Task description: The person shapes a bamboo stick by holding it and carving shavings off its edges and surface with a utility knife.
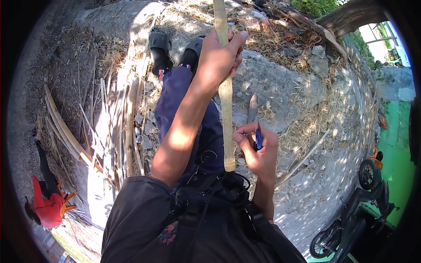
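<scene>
Harsh dappled sunlight, fisheye-bent edges

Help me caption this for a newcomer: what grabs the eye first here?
First, the long bamboo stick running up the middle, gripped high by the left hand. Just right of its lower end, the right hand holds a blue-handled knife, blade pointing up. Left of the legs lies a heap of split bamboo strips; a motorcycle stands at lower right.

Pale matt bamboo stick (226, 87), dull metal knife blade (252, 108) w/ blue plastic handle (258, 139), rough concrete ground (272, 79)
</scene>
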`<control>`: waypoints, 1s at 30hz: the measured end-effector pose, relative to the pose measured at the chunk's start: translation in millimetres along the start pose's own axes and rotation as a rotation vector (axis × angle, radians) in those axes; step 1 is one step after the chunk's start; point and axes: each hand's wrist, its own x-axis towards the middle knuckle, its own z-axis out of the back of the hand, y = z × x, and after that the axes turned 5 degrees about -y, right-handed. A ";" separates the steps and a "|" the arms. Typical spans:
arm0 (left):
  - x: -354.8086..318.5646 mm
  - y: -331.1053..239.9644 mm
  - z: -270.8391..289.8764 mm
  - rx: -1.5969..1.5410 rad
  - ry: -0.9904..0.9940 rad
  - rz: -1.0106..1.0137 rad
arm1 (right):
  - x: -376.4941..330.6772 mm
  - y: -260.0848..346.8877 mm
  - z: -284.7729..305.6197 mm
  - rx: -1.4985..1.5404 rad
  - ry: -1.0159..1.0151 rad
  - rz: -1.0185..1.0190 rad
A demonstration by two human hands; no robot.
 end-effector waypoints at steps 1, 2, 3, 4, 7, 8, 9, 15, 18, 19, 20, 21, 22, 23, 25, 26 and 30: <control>-2.0 -2.2 -0.4 -0.011 0.027 0.003 | -1.7 -5.0 -3.6 0.001 -0.002 -0.001; -2.7 -2.0 -1.1 -0.011 0.029 0.004 | -3.2 -12.4 -8.0 0.190 -0.003 -0.047; -3.1 -1.6 -2.1 0.004 0.028 0.012 | -4.5 -15.8 -10.3 0.379 -0.004 -0.092; -4.0 -3.2 -3.0 0.020 0.025 0.020 | -3.8 -15.7 -9.6 0.381 -0.004 -0.092; -11.1 -12.6 -2.4 0.038 0.121 0.077 | 6.0 -18.8 -4.2 0.688 -0.200 -0.150; -16.4 -15.6 -6.7 0.040 0.121 0.077 | 7.6 -18.7 0.9 0.690 -0.200 -0.150; -23.3 -17.6 -14.3 0.052 0.148 0.098 | 8.8 -17.1 7.5 0.648 -0.228 -0.139; -20.1 -7.3 -23.6 -0.147 0.299 0.172 | 14.7 -16.7 6.8 0.363 -0.463 0.116; -14.6 3.3 -24.0 -0.157 0.223 0.176 | 19.9 -20.8 13.4 0.276 -0.501 0.218; -13.6 3.8 -23.5 -0.157 0.220 0.180 | 20.0 -19.7 13.4 0.302 -0.488 0.219; -11.9 4.0 -22.8 -0.187 0.220 0.217 | 20.4 -17.4 12.9 0.301 -0.487 0.214; -11.1 4.5 -22.3 -0.217 0.220 0.254 | 21.2 -13.5 11.9 0.365 -0.468 0.187; -12.1 4.2 -24.5 -0.217 0.219 0.256 | 23.3 -10.7 11.5 0.428 -0.451 0.162; -14.3 4.2 -29.2 -0.234 0.246 0.284 | 26.4 -10.2 12.3 0.427 -0.452 0.160; -14.9 6.3 -35.1 -0.276 0.304 0.304 | 33.0 -9.8 14.5 0.568 -0.423 0.098; -14.2 7.6 -34.4 -0.277 0.303 0.304 | 34.4 -8.6 13.1 0.567 -0.422 0.098; -11.5 12.4 -32.5 -0.274 0.260 0.283 | 30.8 -16.7 20.2 0.564 -0.375 0.066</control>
